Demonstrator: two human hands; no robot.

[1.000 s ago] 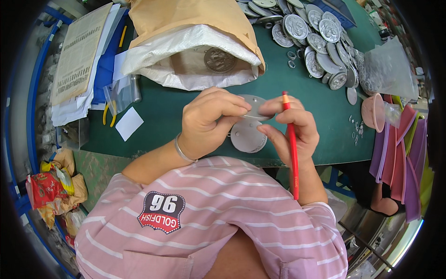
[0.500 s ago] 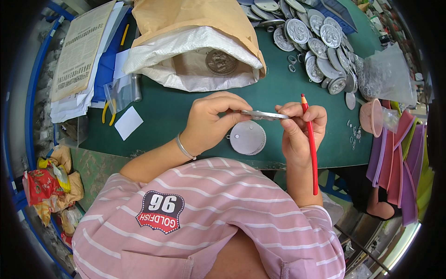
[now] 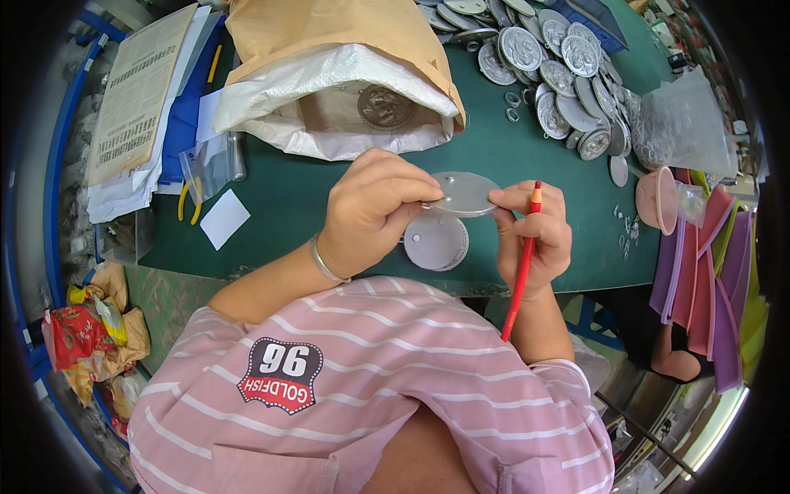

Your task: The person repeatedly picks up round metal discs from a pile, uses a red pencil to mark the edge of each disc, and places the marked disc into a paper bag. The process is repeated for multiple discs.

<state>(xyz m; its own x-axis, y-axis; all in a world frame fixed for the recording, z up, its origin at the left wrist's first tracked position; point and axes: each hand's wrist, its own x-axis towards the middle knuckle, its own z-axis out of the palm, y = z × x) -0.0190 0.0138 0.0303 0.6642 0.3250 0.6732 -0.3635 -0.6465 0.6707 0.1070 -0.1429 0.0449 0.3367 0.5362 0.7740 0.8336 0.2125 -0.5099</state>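
Between my two hands I hold a round grey metal medallion, its plain face tilted up. The fingertips of my left hand pinch its left edge. My right hand pinches the right edge and also keeps a red pencil between its fingers, point upward. Below the held piece, a second medallion lies plain side up on the green table, partly covered from view. Inside the open mouth of a white-lined brown sack rests another medallion with a raised design.
A heap of grey medallions spreads over the far right, beside a clear plastic bag and a pink cup. Small rings lie near the heap. At left are papers, a white card and yellow-handled pliers.
The held medallion has turned from nearly edge-on to showing its plain face. In my right hand the red pencil has tilted, its lower end swinging left.
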